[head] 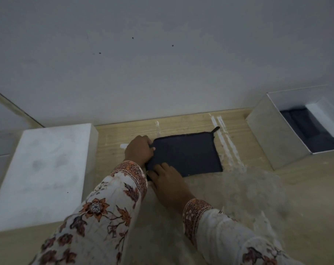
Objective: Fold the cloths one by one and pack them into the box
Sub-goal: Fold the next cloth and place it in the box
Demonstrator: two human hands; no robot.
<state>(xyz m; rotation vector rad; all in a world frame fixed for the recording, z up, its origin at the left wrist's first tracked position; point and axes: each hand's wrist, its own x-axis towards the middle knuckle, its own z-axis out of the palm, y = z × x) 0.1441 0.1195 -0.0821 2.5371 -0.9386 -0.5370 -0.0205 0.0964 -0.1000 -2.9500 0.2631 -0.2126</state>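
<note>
Cloth (189,153) on table (239,197), box (273,138) right.

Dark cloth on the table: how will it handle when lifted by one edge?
The dark cloth lies flat against the table, so it is probably floppy and will drape. It looks thin, likely light. The corner loop may dangle or snag.

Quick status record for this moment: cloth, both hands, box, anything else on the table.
cloth: dark cloth lying flat on the wooden table, hanging loop at its far right corner
left hand: left hand grips the cloth's far left corner
right hand: right hand presses on the cloth's near left edge
box: open white box at right, dark folded cloths already inside
other: closed white box at left; white smears on the table beside the cloth
fold stage: the cloth lies as a flat square, not yet packed
</note>
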